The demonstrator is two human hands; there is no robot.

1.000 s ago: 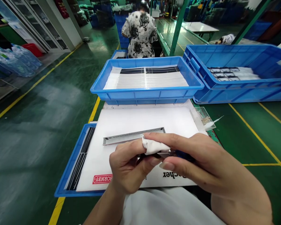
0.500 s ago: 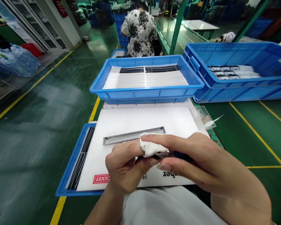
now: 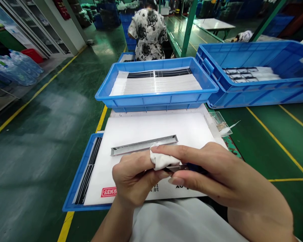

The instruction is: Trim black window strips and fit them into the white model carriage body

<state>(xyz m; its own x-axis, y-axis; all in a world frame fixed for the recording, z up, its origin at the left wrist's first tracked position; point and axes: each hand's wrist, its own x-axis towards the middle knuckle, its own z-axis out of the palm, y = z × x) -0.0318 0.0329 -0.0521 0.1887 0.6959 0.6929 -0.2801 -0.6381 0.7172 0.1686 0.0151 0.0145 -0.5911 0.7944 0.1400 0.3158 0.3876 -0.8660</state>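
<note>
Green floor (image 3: 53, 117), big blue tub (image 3: 156, 101) of strips (image 3: 138, 87) at 12 o'clock; left hand (image 3: 135, 174) pinching white cloth (image 3: 162, 160), right hand (image 3: 217, 171) gripping a metal piece (image 3: 176, 167).

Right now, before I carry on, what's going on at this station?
A left hand and a right hand work close together over a white board. The left hand holds a white cloth at its index finger, with the right index fingertip touching it. The right hand holds a thin metal piece just below the cloth, too hidden to identify. A long grey part lies on the board beyond the hands.
</note>
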